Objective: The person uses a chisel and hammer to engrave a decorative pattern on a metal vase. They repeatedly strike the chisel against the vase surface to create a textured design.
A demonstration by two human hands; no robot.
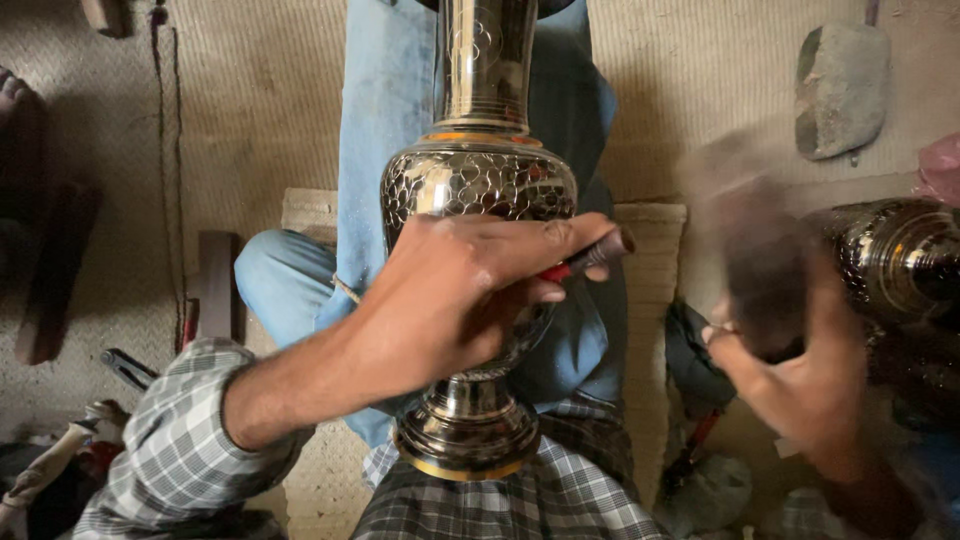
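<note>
**Colours and patterns, workshop floor**

Vase [478,190]: dark polished metal, silver scale-like engraving on belly, orange band at shoulder, gold rim at foot. Tool [585,259] in left hand [470,290]: red shaft, dark tip. Sleeve [180,450]: grey-white check (lap cloth matches). Trousers [380,150]: pale blue. Mat [250,100]: beige weave. Stone [840,90], far right: grey-green.

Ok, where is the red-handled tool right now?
In the head view the tool is just right of centre, pinched in the left hand and lying across the belly of the engraved metal vase; the blurred right hand is further right.
</note>
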